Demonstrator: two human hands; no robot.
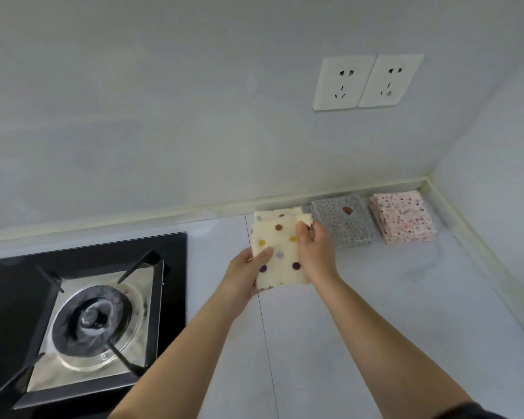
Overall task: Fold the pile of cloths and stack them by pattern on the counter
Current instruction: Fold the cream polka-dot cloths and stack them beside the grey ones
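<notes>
Carrying a folded cream polka-dot cloth (280, 255) to the matching cream stack (277, 213).
The left hand (245, 276) and right hand (315, 252) are gripping its sides; next it probably needs lowering squarely toward twelve o'clock.

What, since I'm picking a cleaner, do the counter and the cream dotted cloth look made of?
The cream dotted cloth: soft, matte, plush fabric, perhaps microfibre; thick folded edges, no shine. The counter: smooth pale slab with faint grey veining and a thin seam, likely stone or stone-look; slight sheen.
</notes>
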